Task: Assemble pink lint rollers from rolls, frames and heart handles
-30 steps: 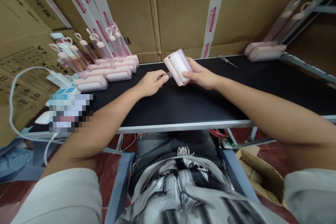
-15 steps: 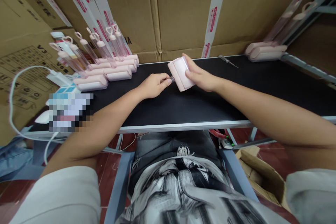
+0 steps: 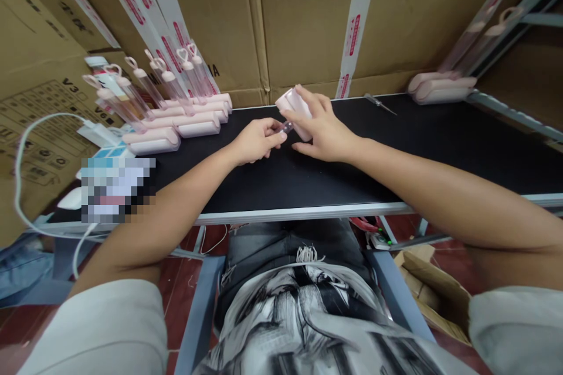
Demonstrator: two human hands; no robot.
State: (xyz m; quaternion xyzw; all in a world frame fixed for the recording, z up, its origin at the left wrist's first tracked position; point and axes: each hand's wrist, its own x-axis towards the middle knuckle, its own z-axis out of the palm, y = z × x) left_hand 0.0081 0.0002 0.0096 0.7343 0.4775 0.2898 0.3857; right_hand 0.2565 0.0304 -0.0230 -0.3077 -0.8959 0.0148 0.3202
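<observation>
My left hand (image 3: 259, 142) is closed, thumb and fingers pinching a small clear tube-like piece (image 3: 287, 127), mostly hidden in the fingers. A pale pink case (image 3: 291, 101), tilted above the black tabletop, is right beside that piece. My right hand (image 3: 329, 132) is around the case from the right, its fingers over the top and front and the thumb spread lower down. Whether the clear piece joins the case cannot be made out. At the left stand several similar pink units (image 3: 153, 140), with clear tubes topped by loops.
A thin-shafted screwdriver (image 3: 380, 104) lies at the table's back edge. More pink units (image 3: 442, 88) stand back right. A white cable (image 3: 20, 176), a power strip (image 3: 109, 151) and a blurred-out item (image 3: 116, 187) are at the left. Cardboard (image 3: 303, 23) walls the back.
My right hand has shifted its hold on the pink case, its fingers moving over the front and its thumb lower. The case has moved slightly left and up. My left hand still pinches the clear piece.
</observation>
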